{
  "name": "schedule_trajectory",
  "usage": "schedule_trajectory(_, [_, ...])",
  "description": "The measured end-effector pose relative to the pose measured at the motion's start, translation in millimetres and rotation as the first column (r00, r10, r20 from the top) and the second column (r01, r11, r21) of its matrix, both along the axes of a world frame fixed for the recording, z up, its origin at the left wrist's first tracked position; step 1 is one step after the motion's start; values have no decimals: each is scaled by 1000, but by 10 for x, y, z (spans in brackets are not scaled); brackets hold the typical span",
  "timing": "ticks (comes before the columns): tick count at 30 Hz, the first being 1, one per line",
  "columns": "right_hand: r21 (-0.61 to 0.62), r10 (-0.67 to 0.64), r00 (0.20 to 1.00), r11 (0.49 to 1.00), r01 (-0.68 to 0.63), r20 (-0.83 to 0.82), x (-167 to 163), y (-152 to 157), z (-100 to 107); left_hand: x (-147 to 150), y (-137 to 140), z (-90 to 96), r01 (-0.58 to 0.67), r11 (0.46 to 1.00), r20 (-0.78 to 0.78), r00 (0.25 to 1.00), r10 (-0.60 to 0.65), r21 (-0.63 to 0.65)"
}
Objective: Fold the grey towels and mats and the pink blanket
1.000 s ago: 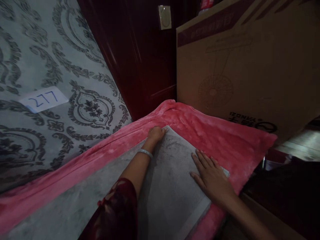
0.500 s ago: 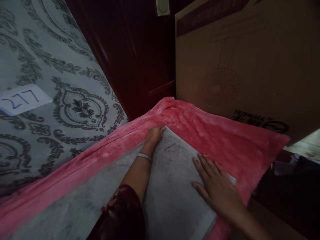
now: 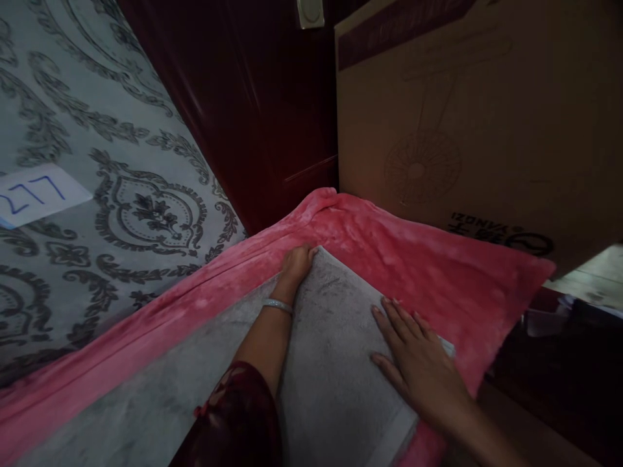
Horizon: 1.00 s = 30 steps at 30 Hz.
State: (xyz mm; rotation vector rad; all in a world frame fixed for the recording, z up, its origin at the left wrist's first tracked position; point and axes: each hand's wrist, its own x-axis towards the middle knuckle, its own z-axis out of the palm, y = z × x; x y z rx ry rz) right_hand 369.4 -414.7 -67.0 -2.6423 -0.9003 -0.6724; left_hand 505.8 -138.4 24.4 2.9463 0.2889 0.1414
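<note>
We are pressing our right hand (image 3: 419,360), fingers spread flat, on the grey fuzzy rectangular cloth (image 3: 326,363) to pin it, while our left hand (image 3: 296,263) is curling over its far corner against the pink plush blanket (image 3: 413,259).

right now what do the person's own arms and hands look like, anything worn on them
The left hand is bare, with a thin silvery bangle round the wrist and a dark red patterned sleeve covering the arm further up. The right hand and its forearm are bare: no sleeve, ring or watch shows.

Your left arm wore a dark red patterned sleeve (image 3: 233,421) and a silver bracelet (image 3: 277,305); your right forearm was bare.
</note>
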Motion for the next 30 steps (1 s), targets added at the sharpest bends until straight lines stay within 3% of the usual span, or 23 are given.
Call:
schedule_trajectory(6, [7,-13,1000,1000,13,-13,9,23,-35,91,27,101,-7,1000,-67,998,5,-26])
schedule_trajectory(10, [6,-12,999,1000,12,33,19,29,-64,272,-118,166,-24,999,-103,994,21,-24])
schedule_trajectory(15, [24,-32,988,999,29,153,18,33,-59,326,-278,36,-43,999,-33,999,44,4])
schedule_trajectory(25, [57,-11,986,998,1,165,36,11,-68,354,-194,-175,-61,998,39,997,60,23])
schedule_trajectory(30, [23,-24,996,999,22,83,37,6,-79,331,-171,-7,-26,994,2,1000,26,-107])
